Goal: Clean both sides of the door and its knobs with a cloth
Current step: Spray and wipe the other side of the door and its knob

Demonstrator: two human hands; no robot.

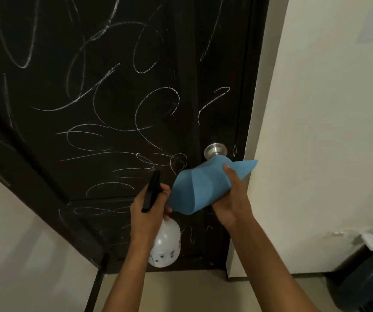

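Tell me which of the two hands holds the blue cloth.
The right hand grips the blue cloth, just below the door knob. The left hand holds the spray bottle instead.

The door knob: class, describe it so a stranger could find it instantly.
Start at the dark door covered in white chalk scribbles. Follow its right edge down to just above the blue cloth. There sits the door knob, round, the only shiny metal thing on the door.

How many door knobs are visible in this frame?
1. A silver knob sits near the right edge of the dark door, just above the blue cloth held in the right hand. The knob on the door's other side is hidden.
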